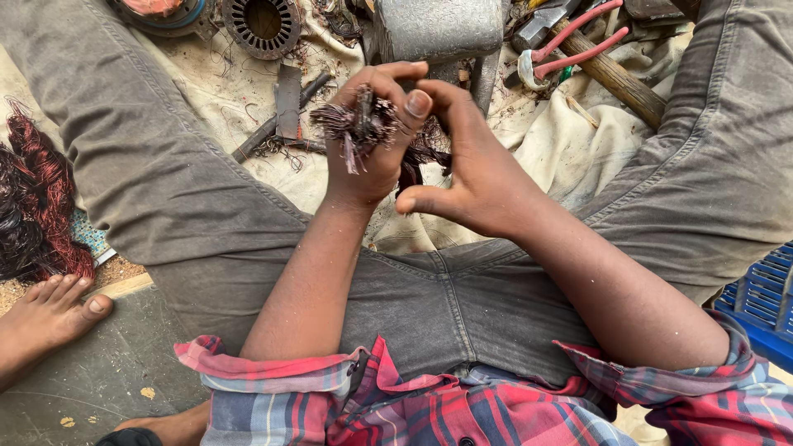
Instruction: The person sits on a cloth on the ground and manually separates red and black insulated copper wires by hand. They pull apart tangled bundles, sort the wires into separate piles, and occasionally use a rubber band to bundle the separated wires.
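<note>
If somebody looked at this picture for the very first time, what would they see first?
Right in the middle, the left hand grips a frayed bundle of thin copper wires, and the right hand presses its fingers against the same bundle. At the far left lies a heap of reddish wire. At the top right, red-handled pliers lie beside a wooden-handled hammer on a dirty cloth.

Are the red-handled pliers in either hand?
No. The red-handled pliers lie on the cloth by a hammer; the left hand grips a wire bundle.
</note>
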The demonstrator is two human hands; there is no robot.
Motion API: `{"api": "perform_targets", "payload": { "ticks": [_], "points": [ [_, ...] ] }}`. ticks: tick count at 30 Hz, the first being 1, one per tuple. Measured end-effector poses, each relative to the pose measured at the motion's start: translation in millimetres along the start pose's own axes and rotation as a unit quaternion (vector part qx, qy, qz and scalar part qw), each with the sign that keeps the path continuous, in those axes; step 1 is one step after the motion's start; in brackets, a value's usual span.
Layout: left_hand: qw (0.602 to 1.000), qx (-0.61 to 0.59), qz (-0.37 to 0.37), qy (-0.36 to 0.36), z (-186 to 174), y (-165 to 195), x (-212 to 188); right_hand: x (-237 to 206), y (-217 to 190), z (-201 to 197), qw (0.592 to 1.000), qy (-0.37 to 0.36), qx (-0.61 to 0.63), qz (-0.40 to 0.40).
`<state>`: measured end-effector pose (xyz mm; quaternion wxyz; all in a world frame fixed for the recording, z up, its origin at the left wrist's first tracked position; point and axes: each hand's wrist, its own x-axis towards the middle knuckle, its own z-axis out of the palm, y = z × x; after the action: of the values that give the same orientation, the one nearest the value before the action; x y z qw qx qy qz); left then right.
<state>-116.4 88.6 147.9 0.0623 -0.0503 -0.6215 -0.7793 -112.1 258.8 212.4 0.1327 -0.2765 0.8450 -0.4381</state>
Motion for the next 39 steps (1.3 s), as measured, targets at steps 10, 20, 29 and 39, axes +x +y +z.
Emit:
{"api": "perform_targets", "payload": {
  "ticks": [10,20,29,39],
  "points": [
    [0.978,0.088,0.108,-0.153,3.5,21.1,9.7,5.8,19.7,16.2,0.966,-0.123,0.128,0.187],
    [0.992,-0.028,-0.020,-0.124,6.6,14.3,5.1,0.2,25.1,22.1,0.943,-0.131,0.187,0.242],
    [0.966,0.211,0.038,-0.148,11.9,5.6,6.5,-9.6,36.3,18.3,0.960,-0.067,0.221,0.156],
    [0.974,0.086,-0.099,-0.183,12.9,10.6,9.1,-12.8,36.0,12.7,0.886,-0.120,0.287,0.343]
  ]
}}
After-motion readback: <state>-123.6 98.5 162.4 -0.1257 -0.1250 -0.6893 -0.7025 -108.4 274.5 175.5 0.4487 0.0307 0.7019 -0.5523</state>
